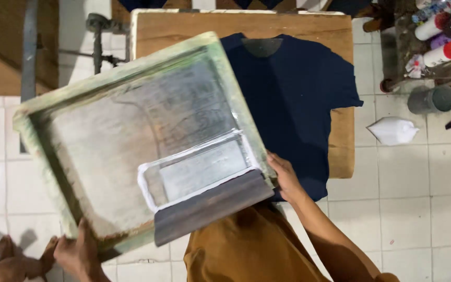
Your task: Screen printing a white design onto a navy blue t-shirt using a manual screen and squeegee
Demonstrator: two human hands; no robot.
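Head view shows both hands gripping a wooden printing frame — left hand clasped on its near corner, right hand closed on its right edge. It is held tilted, partly over a dark blue shirt spread on the wooden table — a squeegee rests inside.

Wooden board table, dark navy t-shirt spread flat on top, white tiled floor beneath, white bag, grey bucket

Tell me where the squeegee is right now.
The squeegee lies inside the screen frame at its near right corner, beside the white ink, just left of the right hand.
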